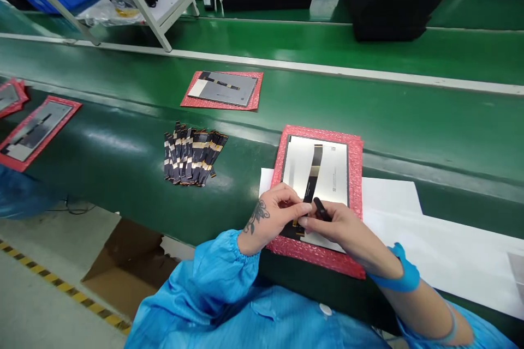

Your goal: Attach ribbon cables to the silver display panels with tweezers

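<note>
A silver display panel lies on a red bubble-wrap sheet in front of me. A black flat flex cable with a gold-coloured band runs lengthwise over the panel. At the cable's lower end, my left hand is closed, thumb and forefinger pinching it. My right hand is closed around a short black stick-like tool, with its fingertips at the same end of the cable. The fingers hide part of the joint between cable and panel.
A pile of flex cables lies to the left. Another panel on red wrap sits farther back, with one more panel at far left. White sheets lie under and right of my work. A cardboard box stands below the bench.
</note>
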Tool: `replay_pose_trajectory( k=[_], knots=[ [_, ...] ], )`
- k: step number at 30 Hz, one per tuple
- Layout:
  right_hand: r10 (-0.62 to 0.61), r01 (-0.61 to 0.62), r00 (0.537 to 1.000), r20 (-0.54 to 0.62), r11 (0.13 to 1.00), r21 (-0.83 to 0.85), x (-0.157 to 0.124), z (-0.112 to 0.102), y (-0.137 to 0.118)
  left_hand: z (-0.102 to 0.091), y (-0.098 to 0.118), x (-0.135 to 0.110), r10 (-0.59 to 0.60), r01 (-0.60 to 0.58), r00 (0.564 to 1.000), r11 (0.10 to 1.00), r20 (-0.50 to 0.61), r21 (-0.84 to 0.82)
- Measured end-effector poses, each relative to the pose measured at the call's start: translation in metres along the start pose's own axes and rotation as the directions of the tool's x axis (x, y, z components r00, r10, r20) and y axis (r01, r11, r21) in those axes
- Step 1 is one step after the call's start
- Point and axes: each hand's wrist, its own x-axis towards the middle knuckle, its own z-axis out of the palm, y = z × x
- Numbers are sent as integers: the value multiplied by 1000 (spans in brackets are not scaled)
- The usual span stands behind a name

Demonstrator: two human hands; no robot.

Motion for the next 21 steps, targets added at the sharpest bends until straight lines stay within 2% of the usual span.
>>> replay_pose_trajectory(
  k=[3,5,7,8,10,12,15,21],
  knots=[
    [-12,10,1000,-20,997,-74,3,-8,5,0,-14,-14,162,-151,987,954,-22,258],
    [-66,47,994,-86,979,-200,5,-12,8,0,-25,-28,313,-271,950,839,-12,471],
    [-142,91,979,-146,947,-309,7,-16,10,1,-34,-41,422,-366,904,688,65,627],
    [-179,112,970,-164,930,-350,8,-17,11,1,-37,-47,449,-396,888,627,105,671],
    [-232,153,960,-155,903,-403,10,-17,13,1,-42,-54,475,-421,869,559,140,714],
    [-264,190,957,-119,883,-428,11,-16,13,0,-44,-56,485,-426,863,548,141,720],
    [-283,231,956,-82,892,-389,13,-13,15,-1,-44,-55,474,-425,870,587,133,689],
    [-307,223,922,-235,919,-325,13,-6,24,2,-38,-56,462,-411,881,631,107,658]
  ],
)
